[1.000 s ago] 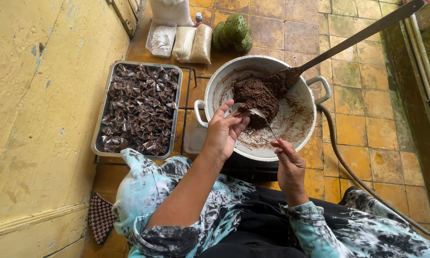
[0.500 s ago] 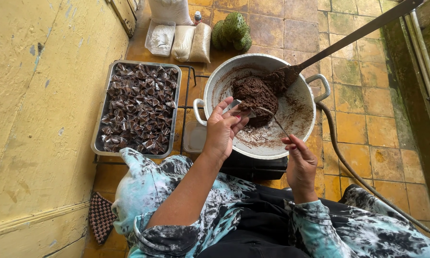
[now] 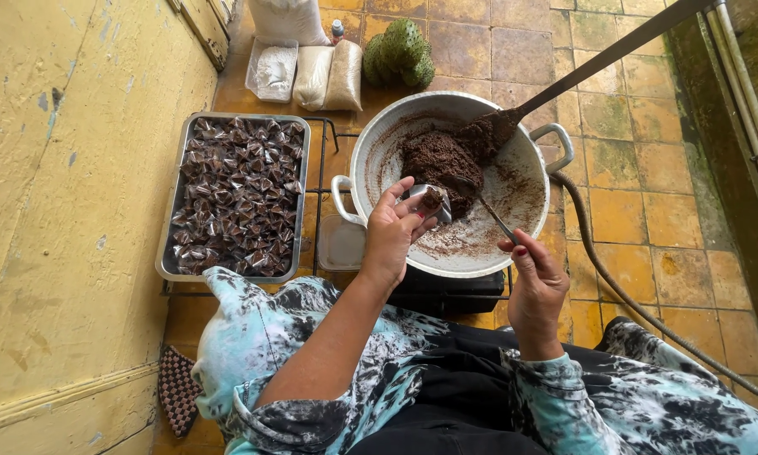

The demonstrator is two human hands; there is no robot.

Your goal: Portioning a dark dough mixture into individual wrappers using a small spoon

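Over the pot, a small wrapper with a dab of brown paste is pinched in the left hand; a spoon is gripped by the right hand. Wrapper judged light, flimsy, sticky; best held by edges.

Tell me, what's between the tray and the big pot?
In the head view, a black wire rack shows between tray and pot, with a clear tub lower down.
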